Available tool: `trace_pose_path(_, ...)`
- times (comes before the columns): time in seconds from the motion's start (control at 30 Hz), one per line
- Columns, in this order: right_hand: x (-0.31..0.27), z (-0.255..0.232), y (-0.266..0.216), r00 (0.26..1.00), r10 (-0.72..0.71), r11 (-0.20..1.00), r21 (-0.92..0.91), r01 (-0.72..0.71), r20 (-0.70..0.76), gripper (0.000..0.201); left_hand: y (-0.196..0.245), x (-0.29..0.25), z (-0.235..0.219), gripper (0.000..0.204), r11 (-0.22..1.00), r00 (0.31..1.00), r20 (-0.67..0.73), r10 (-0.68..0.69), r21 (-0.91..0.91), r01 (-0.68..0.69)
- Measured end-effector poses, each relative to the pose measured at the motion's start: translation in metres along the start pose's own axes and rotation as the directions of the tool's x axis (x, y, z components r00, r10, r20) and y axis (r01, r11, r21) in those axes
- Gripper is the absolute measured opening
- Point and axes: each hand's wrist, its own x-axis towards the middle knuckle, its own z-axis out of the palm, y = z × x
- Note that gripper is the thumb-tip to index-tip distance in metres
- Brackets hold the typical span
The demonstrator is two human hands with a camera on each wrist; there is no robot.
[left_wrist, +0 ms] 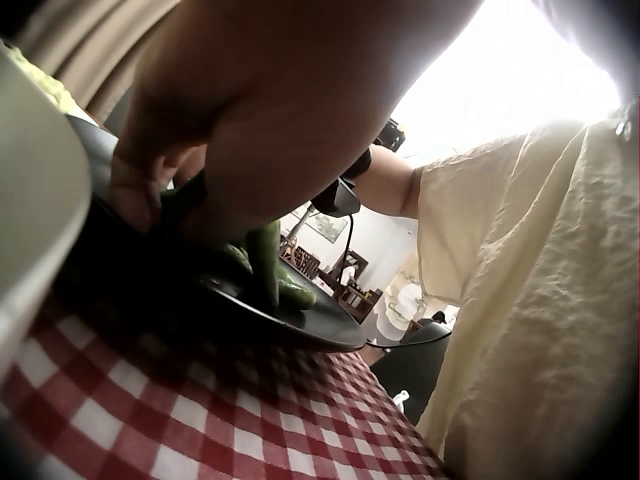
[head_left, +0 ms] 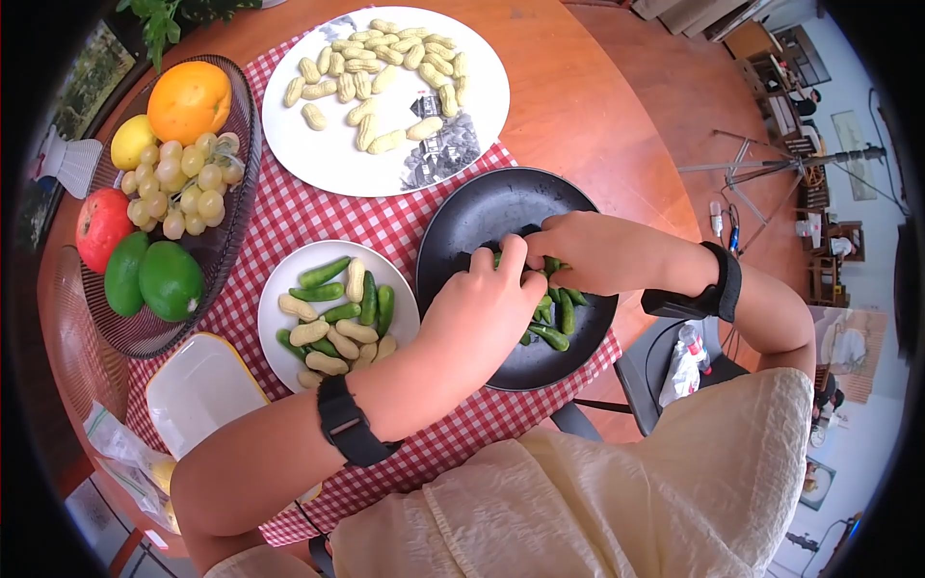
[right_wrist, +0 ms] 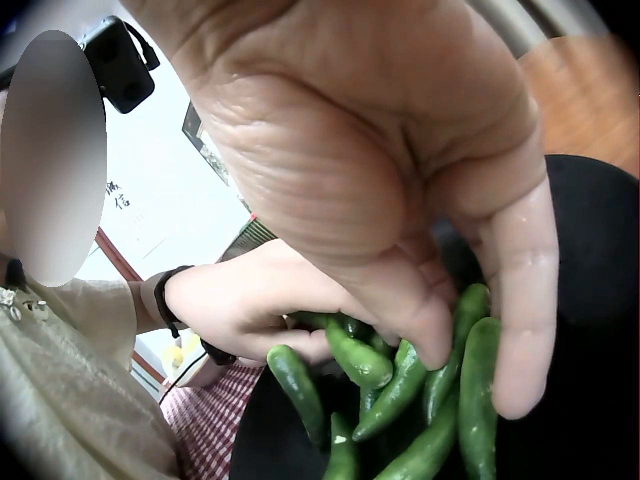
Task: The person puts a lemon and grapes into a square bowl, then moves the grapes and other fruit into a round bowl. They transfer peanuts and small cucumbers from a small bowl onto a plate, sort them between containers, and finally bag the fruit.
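Note:
Both hands reach into a black round pan holding several green chili peppers. My left hand curls its fingers down over peppers near the pan's middle. Seen from the right wrist, the left thumb lies against peppers beside the fingers. My right hand comes in from the right, close to the left fingertips. Its thumb and a finger reach down around green chili peppers in the right wrist view. In the left wrist view, the left hand hides most of the pan's contents.
A white plate of peppers and peanuts stands left of the pan. Behind it, a large white plate bears peanuts. A fruit basket and an off-white tray are at left. A red checked cloth lies beneath.

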Motion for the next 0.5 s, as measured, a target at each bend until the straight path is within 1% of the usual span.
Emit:
trace_pose_path(0.07, 0.001, 0.001, 0.001, 1.0, -0.022, 1.0, 0.008, 0.022, -0.004, 0.011, -0.001, 0.002, -0.003, 0.02, 1.0, 1.0, 0.003, 0.008, -0.008, -0.008)
trace_pose_path(0.1, 0.001, 0.001, 0.002, 1.0, -0.022, 1.0, 0.01, 0.022, -0.002, 0.011, -0.002, 0.003, -0.004, 0.02, 0.997, 0.999, 0.029, -0.036, -0.062, 0.038)
trace_pose_path(0.13, 0.002, 0.001, 0.003, 1.0, -0.002, 1.0, 0.021, 0.002, 0.01, 0.015, -0.003, 0.005, -0.008, 0.02, 0.99, 0.995, 0.056, -0.079, -0.114, 0.085)
trace_pose_path(0.17, 0.003, 0.001, 0.003, 1.0, 0.016, 0.999, 0.031, -0.016, 0.022, 0.02, -0.005, 0.008, -0.012, 0.02, 0.99, 0.995, 0.056, -0.081, -0.113, 0.087)
trace_pose_path(0.23, 0.004, -0.003, 0.001, 0.999, 0.024, 0.998, 0.055, -0.026, 0.029, 0.02, -0.007, 0.013, -0.022, 0.028, 0.955, 0.948, 0.282, -0.149, -0.206, 0.212)
trace_pose_path(0.27, 0.004, -0.005, 0.0, 0.999, 0.036, 0.996, 0.079, -0.038, 0.034, 0.02, -0.007, 0.014, -0.025, 0.028, 0.955, 0.947, 0.282, -0.152, -0.204, 0.214)
trace_pose_path(0.33, 0.002, -0.013, -0.004, 0.999, 0.034, 0.996, 0.079, -0.036, 0.026, 0.019, -0.008, 0.014, -0.03, 0.025, 0.906, 0.923, 0.338, -0.182, -0.308, 0.292)
trace_pose_path(0.37, 0.002, -0.018, -0.006, 0.999, 0.035, 0.996, 0.081, -0.036, 0.017, 0.017, -0.01, 0.013, -0.029, 0.025, 0.906, 0.922, 0.337, -0.189, -0.303, 0.296)
trace_pose_path(0.43, 0.001, -0.026, -0.008, 1.0, 0.016, 0.997, 0.073, -0.017, 0.009, 0.015, -0.013, 0.011, -0.027, 0.02, 0.883, 0.953, 0.251, -0.167, -0.392, 0.258)
trace_pose_path(0.47, 0.0, -0.03, -0.009, 1.0, 0.004, 0.998, 0.067, -0.004, 0.001, 0.012, -0.012, 0.012, -0.029, 0.016, 0.828, 0.943, 0.25, -0.22, -0.464, 0.316)
trace_pose_path(0.5, 0.0, -0.033, -0.01, 1.0, -0.005, 0.998, 0.063, 0.005, 0.002, 0.012, -0.012, 0.01, -0.029, 0.016, 0.829, 0.941, 0.248, -0.229, -0.458, 0.322)
